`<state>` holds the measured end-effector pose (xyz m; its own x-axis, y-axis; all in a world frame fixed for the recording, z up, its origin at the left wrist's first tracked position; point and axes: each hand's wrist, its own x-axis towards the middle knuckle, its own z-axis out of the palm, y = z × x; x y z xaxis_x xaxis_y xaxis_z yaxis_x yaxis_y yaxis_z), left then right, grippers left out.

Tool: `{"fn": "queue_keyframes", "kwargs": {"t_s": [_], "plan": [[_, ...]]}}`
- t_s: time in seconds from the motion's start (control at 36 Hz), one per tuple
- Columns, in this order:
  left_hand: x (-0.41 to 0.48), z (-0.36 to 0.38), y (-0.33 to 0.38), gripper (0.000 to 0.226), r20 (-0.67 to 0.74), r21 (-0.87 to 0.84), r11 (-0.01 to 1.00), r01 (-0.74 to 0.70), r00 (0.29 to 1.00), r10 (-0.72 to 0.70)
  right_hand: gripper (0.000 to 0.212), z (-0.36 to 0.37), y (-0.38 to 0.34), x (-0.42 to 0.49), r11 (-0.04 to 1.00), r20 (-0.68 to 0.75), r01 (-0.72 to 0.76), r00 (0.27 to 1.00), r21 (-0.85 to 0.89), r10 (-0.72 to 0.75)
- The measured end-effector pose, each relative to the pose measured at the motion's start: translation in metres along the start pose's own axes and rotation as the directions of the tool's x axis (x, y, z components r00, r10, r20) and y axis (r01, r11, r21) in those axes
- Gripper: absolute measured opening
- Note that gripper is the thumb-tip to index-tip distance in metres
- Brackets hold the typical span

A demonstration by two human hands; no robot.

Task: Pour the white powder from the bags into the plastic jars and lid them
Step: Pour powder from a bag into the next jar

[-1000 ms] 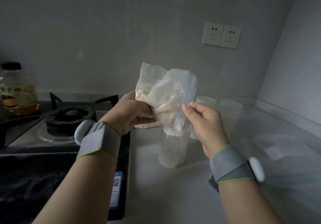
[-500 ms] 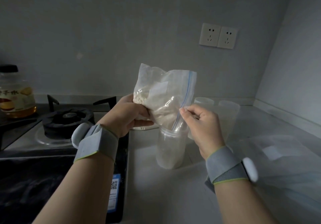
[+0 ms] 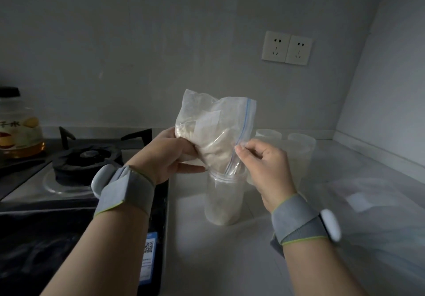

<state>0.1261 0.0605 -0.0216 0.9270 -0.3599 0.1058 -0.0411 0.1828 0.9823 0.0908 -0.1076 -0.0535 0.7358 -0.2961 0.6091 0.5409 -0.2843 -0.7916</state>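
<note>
Right now I have the bag (image 3: pixel 213 123) of white powder held over the open jar (image 3: pixel 224 201), which stands upright on the surface (image 3: pixel 207 261) just right of the stove (image 3: pixel 85 157). My left hand (image 3: pixel 170 157) grips the bag's bulging body from the left, fingers and thumb curled round the plastic. My right hand (image 3: pixel 264 167) pinches the blue zip edge between thumb and fingertips (image 3: pixel 240 152), a little above the jar's rim.

What matters is the bag's long axis. It slants from the sealed end, up and to the left, down to the mouth corner at lower right, and that corner dips inside the jar's rim. So the jar lies almost straight below my right fingers, while the left hand carries the weight of the powder.

I judge the pour to be under way but far from done: much powder sits in the bag, and the jar looks only partly filled through its clouded wall. Next I would raise the left hand to steepen the slant, with the right hand guiding the mouth inside the rim. Spare jars (image 3: pixel 299 151) stand just behind.
</note>
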Motion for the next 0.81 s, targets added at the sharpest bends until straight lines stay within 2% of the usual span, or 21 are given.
{"fn": "queue_keyframes", "kwargs": {"t_s": [0.14,0.22,0.31,0.44,0.61,0.81], "plan": [[-0.002,0.009,-0.001,0.043,0.051,-0.019,1.0,0.0,0.999,0.001,0.021,-0.003,-0.001,0.002,1.0,-0.037,0.0,0.999,0.01,0.001],[0.0,0.013,-0.002,0.043,0.049,-0.047,0.999,-0.011,0.999,0.013,0.03,-0.006,-0.001,0.003,0.996,-0.062,-0.026,0.998,0.09,0.031],[0.002,0.013,-0.001,0.044,0.039,-0.06,0.997,-0.046,0.998,0.048,0.028,-0.008,-0.005,0.002,0.987,-0.065,-0.03,0.997,0.158,0.041],[0.002,0.011,0.004,0.045,0.03,-0.086,0.993,-0.085,0.996,0.088,0.028,-0.008,-0.008,0.003,0.992,-0.048,0.058,0.997,0.111,-0.053],[0.001,0.009,0.006,0.049,0.014,-0.116,0.987,-0.109,0.994,0.111,0.026,-0.007,-0.007,0.001,0.994,0.011,0.064,0.998,0.084,-0.065],[0.001,0.012,0.007,0.05,-0.021,-0.132,0.983,-0.127,0.992,0.125,0.026,-0.007,-0.005,0.003,0.995,-0.006,0.097,0.995,0.025,-0.097]]}}
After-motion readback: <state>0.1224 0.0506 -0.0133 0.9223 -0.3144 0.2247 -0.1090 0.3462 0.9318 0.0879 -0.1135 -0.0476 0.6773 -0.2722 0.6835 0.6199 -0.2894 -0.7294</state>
